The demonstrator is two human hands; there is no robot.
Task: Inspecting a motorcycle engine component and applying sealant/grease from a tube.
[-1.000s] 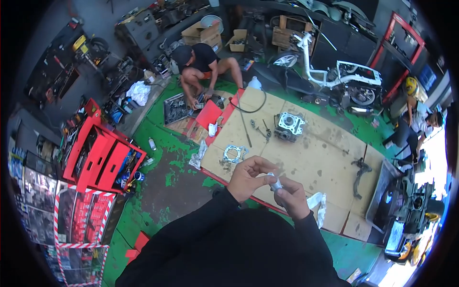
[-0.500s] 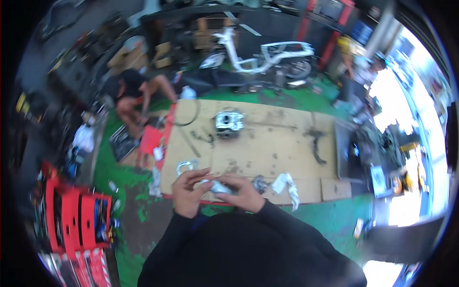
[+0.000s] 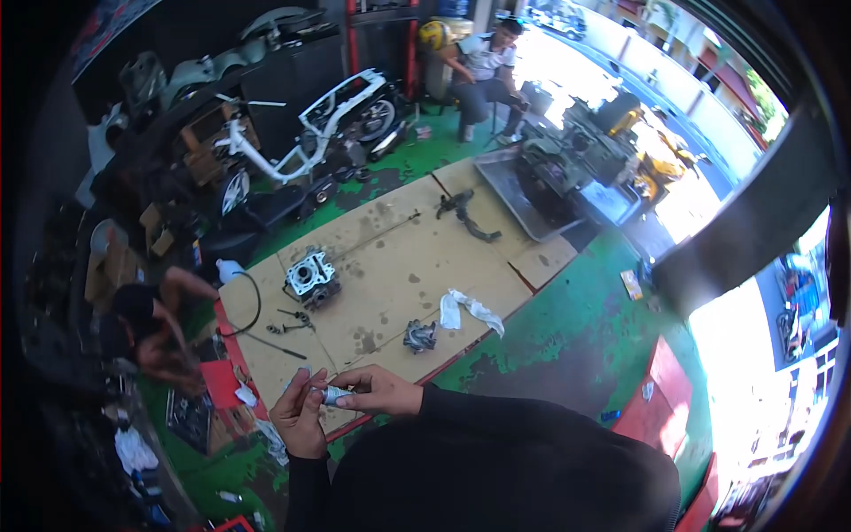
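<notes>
Right now both your hands, left hand and right hand, pinch a small grey metal part between them, just near the cardboard sheet's front edge.

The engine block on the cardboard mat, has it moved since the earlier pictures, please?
No. The engine block sits at the same mat end, with loose tools beside it; only the camera turned.

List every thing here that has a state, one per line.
Left hand: closed on one end of the small tube.
Right hand: pinching the other end.
Small tube: held up between both hands.
Engine block: sitting on the cardboard, top open.
White rag: crumpled, lying loose.
Small metal part: resting beside the rag, untouched.
Bike frame: stripped.
</notes>
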